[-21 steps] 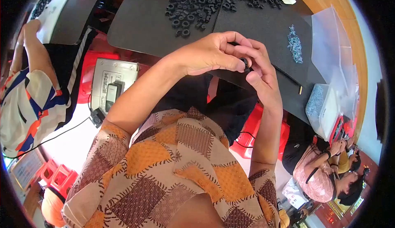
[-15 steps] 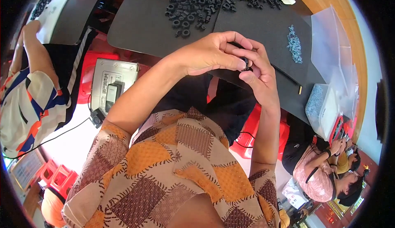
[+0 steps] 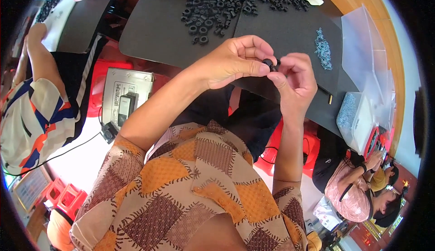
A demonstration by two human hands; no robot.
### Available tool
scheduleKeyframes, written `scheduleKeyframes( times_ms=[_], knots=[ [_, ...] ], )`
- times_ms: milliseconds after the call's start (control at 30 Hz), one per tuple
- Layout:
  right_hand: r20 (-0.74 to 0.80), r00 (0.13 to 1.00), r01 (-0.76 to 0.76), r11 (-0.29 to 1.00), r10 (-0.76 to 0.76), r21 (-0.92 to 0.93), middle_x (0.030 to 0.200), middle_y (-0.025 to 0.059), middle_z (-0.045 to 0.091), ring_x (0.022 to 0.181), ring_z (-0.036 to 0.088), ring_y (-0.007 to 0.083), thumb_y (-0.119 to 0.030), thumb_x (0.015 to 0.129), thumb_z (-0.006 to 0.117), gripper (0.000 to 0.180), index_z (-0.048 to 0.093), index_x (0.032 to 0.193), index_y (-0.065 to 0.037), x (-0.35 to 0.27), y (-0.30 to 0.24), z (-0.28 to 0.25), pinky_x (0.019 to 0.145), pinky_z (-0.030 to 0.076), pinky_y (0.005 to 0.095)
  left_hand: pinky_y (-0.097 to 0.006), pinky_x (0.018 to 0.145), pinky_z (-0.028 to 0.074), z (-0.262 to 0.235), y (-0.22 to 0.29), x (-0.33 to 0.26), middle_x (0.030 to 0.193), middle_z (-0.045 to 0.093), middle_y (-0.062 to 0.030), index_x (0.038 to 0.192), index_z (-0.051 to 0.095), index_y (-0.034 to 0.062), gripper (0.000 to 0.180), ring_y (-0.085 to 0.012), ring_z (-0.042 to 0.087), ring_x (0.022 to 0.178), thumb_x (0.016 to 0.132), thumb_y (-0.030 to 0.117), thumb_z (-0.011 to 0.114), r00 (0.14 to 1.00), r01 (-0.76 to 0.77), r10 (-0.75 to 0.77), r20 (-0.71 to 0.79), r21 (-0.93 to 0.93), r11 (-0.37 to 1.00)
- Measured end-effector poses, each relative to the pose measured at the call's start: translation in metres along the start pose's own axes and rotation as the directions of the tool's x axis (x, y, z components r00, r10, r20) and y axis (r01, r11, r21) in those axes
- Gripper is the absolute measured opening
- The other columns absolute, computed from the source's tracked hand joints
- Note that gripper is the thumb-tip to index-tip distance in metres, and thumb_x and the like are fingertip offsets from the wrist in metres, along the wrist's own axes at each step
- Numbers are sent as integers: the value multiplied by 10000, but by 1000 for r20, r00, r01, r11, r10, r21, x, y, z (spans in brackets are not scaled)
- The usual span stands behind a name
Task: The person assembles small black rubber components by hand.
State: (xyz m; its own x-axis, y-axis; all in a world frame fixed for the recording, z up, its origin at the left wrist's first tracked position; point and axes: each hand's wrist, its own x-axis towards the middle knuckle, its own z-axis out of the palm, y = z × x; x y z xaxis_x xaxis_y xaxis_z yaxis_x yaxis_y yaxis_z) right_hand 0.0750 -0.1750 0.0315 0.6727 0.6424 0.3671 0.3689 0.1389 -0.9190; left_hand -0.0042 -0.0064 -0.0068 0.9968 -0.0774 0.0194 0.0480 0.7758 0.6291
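Observation:
Both my hands meet over the near edge of the dark table (image 3: 167,29). My left hand (image 3: 240,61) pinches a small black ring-shaped part (image 3: 270,64) between thumb and fingers. From the other side my right hand (image 3: 297,76) closes its thumb and fingertips at the same part; whether it holds a second piece is too small to tell. Beyond the hands lies a heap of black ring-shaped parts (image 3: 213,6), spread over the far table. Right of the hands is a small pile of light-blue bits (image 3: 323,49).
A clear plastic box (image 3: 351,115) of blue bits stands at the right edge, beside a translucent panel (image 3: 364,52). A slim dark rod with a brass tip (image 3: 330,99) lies near my right hand. Other people sit left and right. Red stools (image 3: 68,196) stand lower left.
My right hand has drawn back to the right and its fingers no longer overlap the left ones. The black part now shows between the fingertips. My left hand has barely moved.

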Motion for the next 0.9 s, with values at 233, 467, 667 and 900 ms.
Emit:
scheduleKeyframes(
  times_ms=[233,467,667,900],
  knots=[
    [-22,999,29,999,-29,-23,938,102,636,789,633,141,96,794,715,180,674,954,26,-6,-7,-6,702,526,244,-293,893,540,9,-5,-2,1105,672,-113,1092,619,20,270,-152,653,981,844,-46,701,994,-96,97,-46,13,995],
    [-81,994,-74,997,77,39,991,123,643,878,671,188,130,829,657,169,670,976,46,0,-21,-14,809,568,292,-293,882,542,8,-7,-3,1173,650,-108,1072,632,56,222,-175,662,985,870,-24,680,988,-111,117,-99,58,992],
    [-28,999,21,986,-26,-163,982,103,665,877,653,152,118,814,682,170,673,962,34,2,-17,-19,788,536,258,-299,906,532,13,-12,2,1081,674,-96,1076,609,10,235,-177,671,990,859,-42,683,968,-218,232,-96,138,966],
    [-23,996,74,966,-83,-249,930,102,685,840,657,154,108,776,710,169,689,912,10,9,-21,-16,767,527,261,-279,892,534,16,-13,6,1067,670,-84,1064,579,8,237,-167,673,981,858,-51,680,960,-239,263,-96,209,948]
  ],
)
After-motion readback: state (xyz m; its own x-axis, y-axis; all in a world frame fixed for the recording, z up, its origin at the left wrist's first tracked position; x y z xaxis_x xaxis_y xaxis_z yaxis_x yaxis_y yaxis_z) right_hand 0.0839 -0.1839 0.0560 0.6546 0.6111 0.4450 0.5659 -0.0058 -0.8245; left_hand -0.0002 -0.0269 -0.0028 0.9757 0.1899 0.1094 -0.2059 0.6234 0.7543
